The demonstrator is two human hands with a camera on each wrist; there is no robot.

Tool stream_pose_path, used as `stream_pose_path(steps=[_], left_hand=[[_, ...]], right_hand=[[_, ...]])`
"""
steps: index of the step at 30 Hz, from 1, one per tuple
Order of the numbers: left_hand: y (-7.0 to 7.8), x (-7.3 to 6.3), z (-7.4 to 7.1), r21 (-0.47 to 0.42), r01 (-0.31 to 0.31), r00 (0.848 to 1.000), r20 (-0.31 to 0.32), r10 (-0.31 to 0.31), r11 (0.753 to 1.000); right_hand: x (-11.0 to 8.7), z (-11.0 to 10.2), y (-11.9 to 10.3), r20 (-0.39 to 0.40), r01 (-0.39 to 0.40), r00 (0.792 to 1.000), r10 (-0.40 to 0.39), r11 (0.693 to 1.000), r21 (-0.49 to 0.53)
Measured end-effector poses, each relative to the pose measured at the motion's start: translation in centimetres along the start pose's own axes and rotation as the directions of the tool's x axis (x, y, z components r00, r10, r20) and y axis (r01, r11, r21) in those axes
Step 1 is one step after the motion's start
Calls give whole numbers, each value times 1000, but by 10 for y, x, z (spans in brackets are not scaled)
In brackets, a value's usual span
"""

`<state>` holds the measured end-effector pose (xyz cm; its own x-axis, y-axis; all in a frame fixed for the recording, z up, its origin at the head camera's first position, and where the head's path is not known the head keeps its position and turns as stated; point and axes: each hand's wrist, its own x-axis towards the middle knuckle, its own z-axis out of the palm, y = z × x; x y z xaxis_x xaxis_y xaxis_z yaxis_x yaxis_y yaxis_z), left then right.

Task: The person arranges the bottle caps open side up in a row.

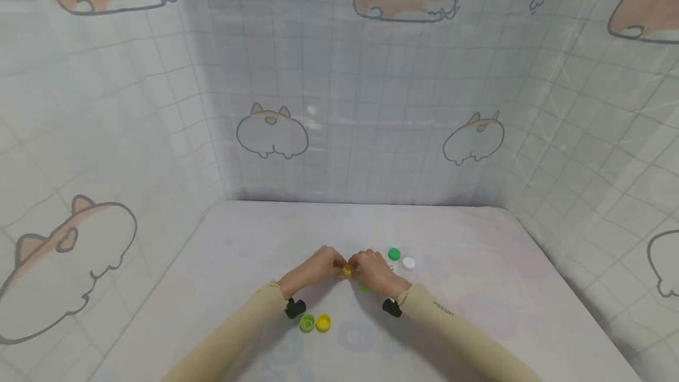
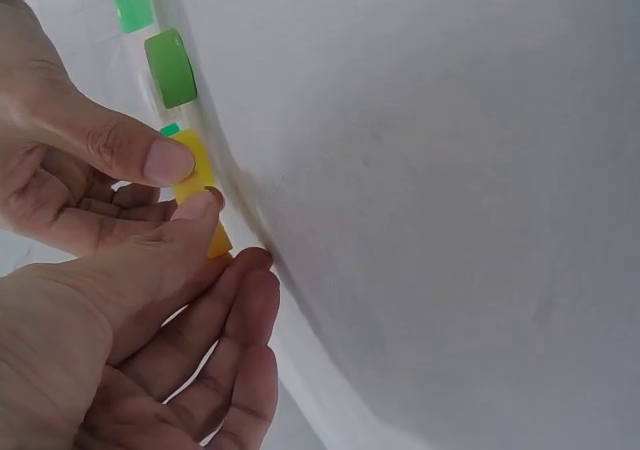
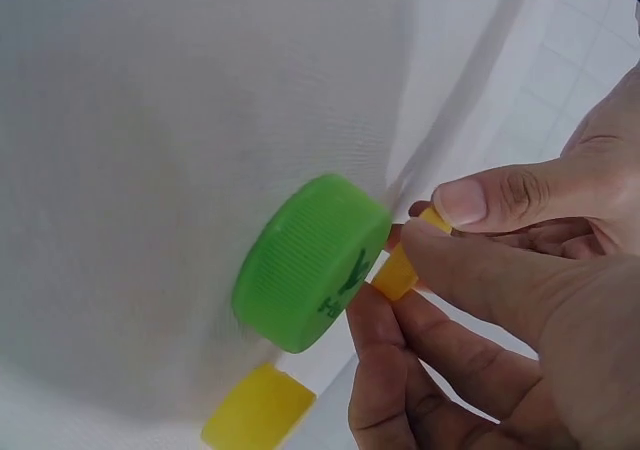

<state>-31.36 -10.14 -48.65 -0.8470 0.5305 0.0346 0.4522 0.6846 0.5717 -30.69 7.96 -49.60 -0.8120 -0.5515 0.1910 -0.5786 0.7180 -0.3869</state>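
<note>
While thumbs cover much of it, the yellow piece (image 3: 398, 270) sits right between the two hands, low over the table (image 1: 254, 234), its full shape hard to make out! The left hand (image 1: 320, 265) pinches one end, the right hand (image 1: 374, 271) pinches the other, thumbs almost meeting. And look just beside the right hand: a green cap (image 3: 310, 265), ribbed plastic all round its side, dark lettering on its flat top, partly cut out of sight in the head view by that hand. Beyond it, a dark green cap (image 1: 394, 254) and a white cap (image 1: 408, 263), both smooth little discs from here. Nearer the person, a lime cap (image 1: 307, 323) and a yellow cap (image 1: 323, 322) lie side by side, hollow sides up. Cream sleeves (image 1: 239, 326), softly creased, run off the bottom edge.
</note>
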Motion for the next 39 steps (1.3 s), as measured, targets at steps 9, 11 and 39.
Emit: stream_pose_path(steps=[9,11,39], left_hand=[[-4,-3,-2,-27,-49,998,-39,48,998],[-6,-3,-1,-39,-70,996,-57,67,997],[-2,-17,-18,-152,-96,981,-179,68,984]], right_hand=[[-2,0,0,-31,27,999,-26,1000,14],[-3,-1,-1,-32,24,999,-23,999,27],[-3,-11,-3,-142,54,990,-14,957,287]])
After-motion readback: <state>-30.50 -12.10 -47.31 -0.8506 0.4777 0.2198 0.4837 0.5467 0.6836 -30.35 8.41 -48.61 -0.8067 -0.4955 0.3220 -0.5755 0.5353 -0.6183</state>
